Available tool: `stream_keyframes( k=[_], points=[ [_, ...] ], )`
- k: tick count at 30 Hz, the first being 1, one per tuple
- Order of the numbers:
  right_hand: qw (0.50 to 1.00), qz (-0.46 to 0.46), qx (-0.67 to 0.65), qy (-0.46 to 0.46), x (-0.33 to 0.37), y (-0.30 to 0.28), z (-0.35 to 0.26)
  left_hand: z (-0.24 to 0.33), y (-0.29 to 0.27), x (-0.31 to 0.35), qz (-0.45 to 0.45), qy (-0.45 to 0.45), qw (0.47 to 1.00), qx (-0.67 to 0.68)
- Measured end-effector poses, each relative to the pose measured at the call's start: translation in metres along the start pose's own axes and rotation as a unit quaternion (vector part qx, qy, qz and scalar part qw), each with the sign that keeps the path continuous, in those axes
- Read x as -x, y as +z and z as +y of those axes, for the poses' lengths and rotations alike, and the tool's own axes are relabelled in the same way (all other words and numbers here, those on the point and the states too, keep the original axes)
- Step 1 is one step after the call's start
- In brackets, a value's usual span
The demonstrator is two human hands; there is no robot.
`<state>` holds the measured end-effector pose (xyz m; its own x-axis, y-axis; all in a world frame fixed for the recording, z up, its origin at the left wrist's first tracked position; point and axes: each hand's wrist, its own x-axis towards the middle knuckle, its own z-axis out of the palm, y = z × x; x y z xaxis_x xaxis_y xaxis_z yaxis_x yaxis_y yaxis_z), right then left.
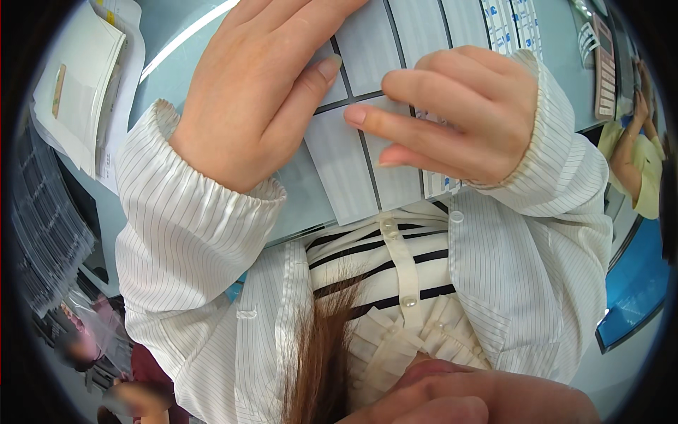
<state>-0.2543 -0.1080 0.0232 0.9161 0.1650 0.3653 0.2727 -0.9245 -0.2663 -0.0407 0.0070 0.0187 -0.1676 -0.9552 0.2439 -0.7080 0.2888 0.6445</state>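
Note:
Several white rectangular panels, parted by dark gaps, lie in rows on a pale glassy work surface (296, 191). My left hand (261, 92) rests palm down at the left side of the rows. Its fingers stretch toward the top edge, where the tips are cut off, and its thumb lies by an upper panel (367, 49). Over the right part hovers or rests my right hand (459, 116), slightly blurred. Its fingers are bent and apart, with the index finger pointing left by a lower panel (337, 169). I see nothing held in either hand. White strips with blue marks (512, 28) lie at the right.
On the left is a stack of white sheets (78, 106), above a dark stack of thin flat pieces (49, 226). A pink calculator-like device (604, 71) stands at the far right. Beyond it is a person in yellow (646, 173). Other people appear at lower left.

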Motion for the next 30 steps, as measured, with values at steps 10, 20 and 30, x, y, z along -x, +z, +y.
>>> stream_keyframes(
  k=[10,20,30],
  points=[
    [0.999,0.025,0.017,-0.034,0.003,0.008,0.004,0.005,-0.001,0.001,-0.02,-0.02,0.999,-0.02],
    [0.998,0.049,0.038,-0.006,-0.001,0.006,0.002,-0.003,0.001,0.001,-0.01,-0.001,1.0,-0.004],
    [1.0,-0.002,0.009,-0.009,0.001,0.009,-0.002,0.001,-0.007,-0.002,-0.065,-0.047,0.997,-0.01]
  ],
)
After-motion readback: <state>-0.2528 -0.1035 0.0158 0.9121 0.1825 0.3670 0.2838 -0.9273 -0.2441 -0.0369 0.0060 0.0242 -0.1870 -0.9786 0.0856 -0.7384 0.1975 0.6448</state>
